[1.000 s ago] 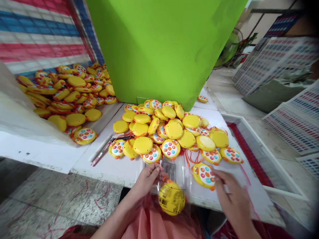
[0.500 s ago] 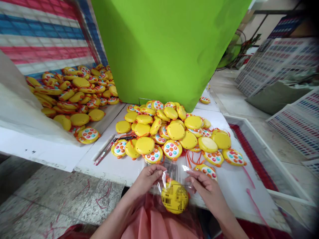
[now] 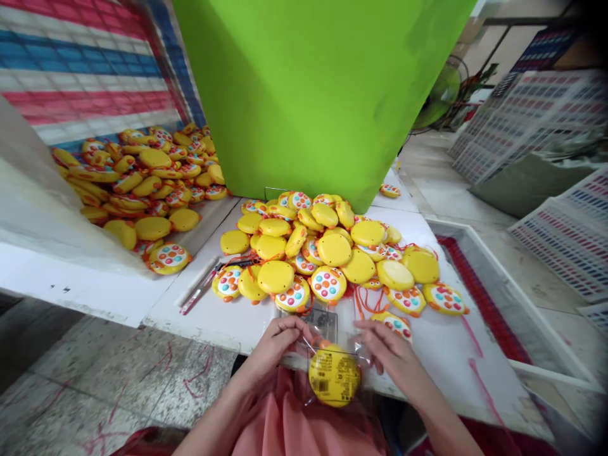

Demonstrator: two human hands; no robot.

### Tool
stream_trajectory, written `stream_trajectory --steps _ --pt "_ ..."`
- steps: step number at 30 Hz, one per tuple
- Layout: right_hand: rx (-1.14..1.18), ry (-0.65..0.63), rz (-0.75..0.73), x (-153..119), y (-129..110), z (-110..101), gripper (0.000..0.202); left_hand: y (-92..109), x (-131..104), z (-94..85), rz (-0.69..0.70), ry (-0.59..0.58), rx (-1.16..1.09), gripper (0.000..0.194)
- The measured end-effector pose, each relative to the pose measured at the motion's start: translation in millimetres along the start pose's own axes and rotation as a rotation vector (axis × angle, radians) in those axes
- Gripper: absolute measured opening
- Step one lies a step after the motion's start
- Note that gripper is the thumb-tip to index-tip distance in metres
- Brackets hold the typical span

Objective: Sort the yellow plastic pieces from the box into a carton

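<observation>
A clear plastic bag (image 3: pixel 304 377) hangs between my two hands at the table's front edge. Inside it lies a round yellow toy (image 3: pixel 334 376), its back turned up with black print and a barcode. My left hand (image 3: pixel 284 339) pinches the bag's upper left side, fingers closed on the film. On the bag's right side is my right hand (image 3: pixel 387 348), its fingers bent round the film's edge; the fingertips are slightly blurred. Just beyond my hands, a heap of the same yellow toys (image 3: pixel 335 250) covers the table, some showing white faces with coloured dots.
A tall green panel (image 3: pixel 313 95) stands behind the heap. More yellow toys (image 3: pixel 154 158) fill a striped-lined container at left. A pen-like red and white tool (image 3: pixel 197 291) lies left of the heap. A white-rimmed crate (image 3: pixel 503 291) stands right of the table (image 3: pixel 175 323).
The bagged toy has shifted slightly to the right. My left fingers have moved a little on the bag's top, and my right fingers have straightened somewhat. The heap stays the same.
</observation>
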State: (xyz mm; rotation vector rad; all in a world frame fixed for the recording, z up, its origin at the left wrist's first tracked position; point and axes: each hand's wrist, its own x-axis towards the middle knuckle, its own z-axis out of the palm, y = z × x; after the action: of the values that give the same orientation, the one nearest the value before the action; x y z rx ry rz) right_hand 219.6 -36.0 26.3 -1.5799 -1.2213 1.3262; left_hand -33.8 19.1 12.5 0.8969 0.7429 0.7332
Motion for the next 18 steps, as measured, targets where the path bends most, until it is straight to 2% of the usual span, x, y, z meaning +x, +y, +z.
stream_trajectory --steps 3,6,10,15,18 --pt "-0.131 -0.128 -0.008 -2 0 7 0.033 -2 0 1.5 0.028 0.019 0.033 0.027" --pt "-0.133 -0.095 -0.019 -4 1 11 0.034 -2 1 6.3 -0.003 0.057 0.047 0.032" --pt "-0.111 -0.066 -0.029 -6 1 10 0.035 -3 4 11.3 -0.018 0.085 -0.015 0.049" --pt "-0.134 -0.082 -0.06 -4 -8 14 0.037 -6 3 8.3 0.012 0.11 -0.02 0.048" --pt "-0.262 -0.114 -0.137 -2 -16 19 0.023 -7 2 6.9 0.031 0.112 -0.016 0.046"
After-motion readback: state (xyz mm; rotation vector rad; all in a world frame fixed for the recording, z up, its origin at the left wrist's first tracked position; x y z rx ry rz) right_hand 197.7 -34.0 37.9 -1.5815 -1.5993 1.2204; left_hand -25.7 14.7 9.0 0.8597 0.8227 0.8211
